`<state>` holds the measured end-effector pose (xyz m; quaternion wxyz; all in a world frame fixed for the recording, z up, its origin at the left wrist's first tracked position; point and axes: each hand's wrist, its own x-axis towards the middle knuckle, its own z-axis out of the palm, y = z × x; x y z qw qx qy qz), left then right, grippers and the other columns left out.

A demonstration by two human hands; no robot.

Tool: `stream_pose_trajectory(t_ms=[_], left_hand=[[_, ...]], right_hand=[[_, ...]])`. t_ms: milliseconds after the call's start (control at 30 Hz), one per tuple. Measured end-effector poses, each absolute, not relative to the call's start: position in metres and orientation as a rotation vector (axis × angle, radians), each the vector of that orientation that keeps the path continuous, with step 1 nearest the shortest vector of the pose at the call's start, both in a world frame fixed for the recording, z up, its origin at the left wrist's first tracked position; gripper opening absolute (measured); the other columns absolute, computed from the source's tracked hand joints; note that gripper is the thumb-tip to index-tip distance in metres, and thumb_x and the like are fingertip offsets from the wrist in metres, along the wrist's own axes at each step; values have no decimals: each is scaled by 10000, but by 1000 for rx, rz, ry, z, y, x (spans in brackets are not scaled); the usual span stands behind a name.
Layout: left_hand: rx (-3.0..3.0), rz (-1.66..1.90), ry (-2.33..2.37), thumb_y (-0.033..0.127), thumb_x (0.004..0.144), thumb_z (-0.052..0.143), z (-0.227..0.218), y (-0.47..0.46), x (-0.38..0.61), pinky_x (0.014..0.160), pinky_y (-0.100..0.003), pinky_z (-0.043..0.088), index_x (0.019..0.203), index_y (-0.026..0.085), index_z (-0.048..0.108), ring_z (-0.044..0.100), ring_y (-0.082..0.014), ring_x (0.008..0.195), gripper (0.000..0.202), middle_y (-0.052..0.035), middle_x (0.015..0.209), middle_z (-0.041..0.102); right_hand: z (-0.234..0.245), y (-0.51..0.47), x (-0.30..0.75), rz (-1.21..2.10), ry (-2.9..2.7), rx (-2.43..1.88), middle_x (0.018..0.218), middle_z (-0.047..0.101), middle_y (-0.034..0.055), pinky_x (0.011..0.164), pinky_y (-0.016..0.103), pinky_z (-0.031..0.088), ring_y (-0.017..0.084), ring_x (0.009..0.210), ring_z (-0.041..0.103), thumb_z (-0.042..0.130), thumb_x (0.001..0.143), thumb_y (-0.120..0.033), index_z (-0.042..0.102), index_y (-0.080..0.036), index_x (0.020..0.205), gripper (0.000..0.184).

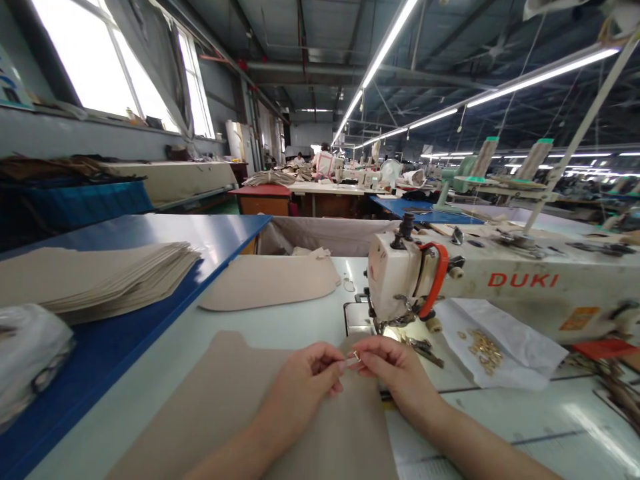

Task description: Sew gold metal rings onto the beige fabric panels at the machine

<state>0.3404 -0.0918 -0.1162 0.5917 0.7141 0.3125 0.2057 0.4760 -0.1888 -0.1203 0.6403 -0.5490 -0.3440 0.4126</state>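
My right hand [387, 363] pinches a small gold-coloured metal fitting [356, 357] between thumb and fingers. My left hand [320, 370] is closed in a pinch just beside it, fingertips almost meeting those of the right; what it grips is too small to make out. Both hands are above a large beige panel [200, 393] lying flat on the pale table, in front of the sewing machine's [395, 273] needle area. To the right, several similar gold fittings [484, 353] lie on a white sheet [530, 363].
A second beige panel [273, 283] lies further back on the sewing table. At left, a blue table [165, 313] bears a stack of beige panels [125, 273] and a clear plastic bag [30, 360]. Dark metal tools [425, 350] lie beside the machine. Thread cones [485, 160] stand behind it.
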Motion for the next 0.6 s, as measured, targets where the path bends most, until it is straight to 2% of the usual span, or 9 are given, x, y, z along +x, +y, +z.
stream_pose_trajectory(t_ms=[200, 400, 600], left_hand=[[1660, 515, 764, 325, 672, 586, -109, -95, 339, 567, -235, 441, 696, 191, 635, 562, -143, 534, 145, 38, 515, 596], [1748, 553, 782, 338, 695, 565, -109, -95, 338, 590, -244, 441, 704, 199, 650, 569, -157, 565, 163, 30, 543, 602], [1774, 540, 736, 336, 717, 556, -112, -94, 337, 598, -245, 446, 727, 194, 655, 573, -160, 583, 173, 23, 565, 610]], right_hand=[[-121, -190, 475, 939, -778, -1207, 815, 711, 33, 674, 276, 489, 184, 774, 653, 761, 629, -468, 681, -206, 843, 348], [-121, -190, 475, 945, -806, -1235, 852, 708, 51, 672, 287, 492, 201, 799, 648, 752, 609, -529, 678, -187, 778, 388], [-124, -188, 473, 950, -774, -1245, 823, 705, 48, 659, 286, 491, 194, 764, 642, 764, 590, -528, 681, -185, 752, 388]])
